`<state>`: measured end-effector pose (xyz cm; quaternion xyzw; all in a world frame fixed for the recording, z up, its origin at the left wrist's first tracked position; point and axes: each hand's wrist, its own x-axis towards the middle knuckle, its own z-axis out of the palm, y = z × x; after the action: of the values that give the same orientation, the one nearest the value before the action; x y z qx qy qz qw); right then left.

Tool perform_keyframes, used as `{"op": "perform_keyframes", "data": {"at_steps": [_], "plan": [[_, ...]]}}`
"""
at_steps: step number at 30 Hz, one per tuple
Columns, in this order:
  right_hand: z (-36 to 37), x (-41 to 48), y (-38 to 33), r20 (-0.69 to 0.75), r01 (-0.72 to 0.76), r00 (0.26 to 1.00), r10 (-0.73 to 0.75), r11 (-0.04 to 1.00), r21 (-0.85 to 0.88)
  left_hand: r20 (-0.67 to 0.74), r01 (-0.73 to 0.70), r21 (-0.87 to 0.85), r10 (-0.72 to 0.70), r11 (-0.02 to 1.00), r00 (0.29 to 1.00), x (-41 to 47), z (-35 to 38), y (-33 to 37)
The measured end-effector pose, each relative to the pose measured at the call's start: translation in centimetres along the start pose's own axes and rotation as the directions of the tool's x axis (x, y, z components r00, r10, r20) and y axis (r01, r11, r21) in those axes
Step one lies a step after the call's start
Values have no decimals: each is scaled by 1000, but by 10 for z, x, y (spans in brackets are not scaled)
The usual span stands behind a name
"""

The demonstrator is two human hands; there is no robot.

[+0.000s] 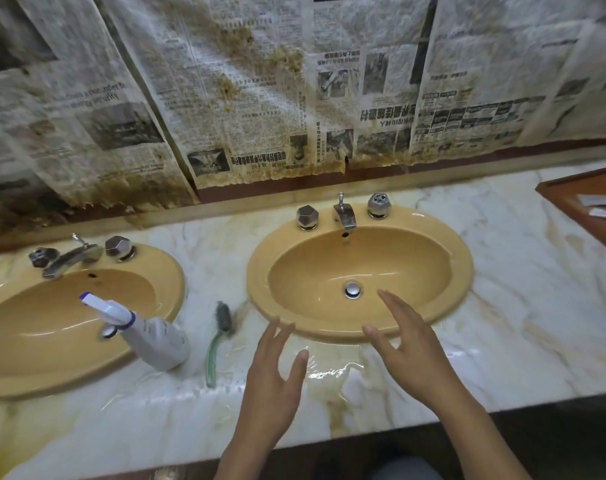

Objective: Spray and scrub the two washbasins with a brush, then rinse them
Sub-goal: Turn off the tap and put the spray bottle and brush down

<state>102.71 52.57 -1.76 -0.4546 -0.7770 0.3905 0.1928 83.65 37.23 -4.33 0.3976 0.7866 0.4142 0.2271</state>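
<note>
Two tan oval washbasins are set into a wet marble counter: the left washbasin [24, 341] and the right washbasin [433, 237]. A white spray bottle [156, 337] with a purple nozzle stands on the left basin's near rim. Between the basins lies a brush [215, 341] with a green handle and dark bristles. My left hand [272, 375] hovers open over the counter just in front of the right basin. My right hand [405, 344] is open above that basin's front rim, holding nothing.
Each basin has a chrome tap [344, 216] with two faceted knobs; the left tap [69, 258] points sideways. Stained newspaper [260, 98] covers the wall behind. A wooden tray [585, 199] with small white items sits at the far right. Water pools on the counter [329, 368].
</note>
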Motion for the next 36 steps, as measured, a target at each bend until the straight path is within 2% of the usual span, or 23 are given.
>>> {"op": "perform_keyframes", "data": {"at_steps": [6, 11, 16, 19, 22, 28, 32, 36], "plan": [[-20, -3, 0, 8, 8, 1000, -8, 1000, 18, -117, 100, -29, -102, 995, 988, -14, -19, 2], [-37, -2, 6, -20, 3, 1000, -2, 998, 64, -164, 85, -82, -97, 993, 982, -23, -11, 23], [-40, -4, 15, 2, 3, 1000, -3, 995, 102, -149, 93, -56, -101, 994, 984, -29, 1, 40], [-36, -4, 18, 37, 3, 999, -7, 993, 121, -197, 107, -27, -111, 994, 974, -29, -9, 43], [-26, -1, 16, 91, 19, 995, -30, 993, 113, -316, 161, -30, -162, 987, 935, -33, -26, 37], [10, 7, -8, 161, 84, 982, -98, 992, 95, -497, 262, -194, -325, 945, 804, -46, -70, 0], [53, 16, -37, 182, 105, 976, -115, 992, 67, -533, 312, -287, -422, 906, 733, -35, -103, -32], [114, 26, -76, 212, 96, 973, -91, 995, -12, -511, 364, -279, -459, 888, 727, -10, -138, -70]]}}
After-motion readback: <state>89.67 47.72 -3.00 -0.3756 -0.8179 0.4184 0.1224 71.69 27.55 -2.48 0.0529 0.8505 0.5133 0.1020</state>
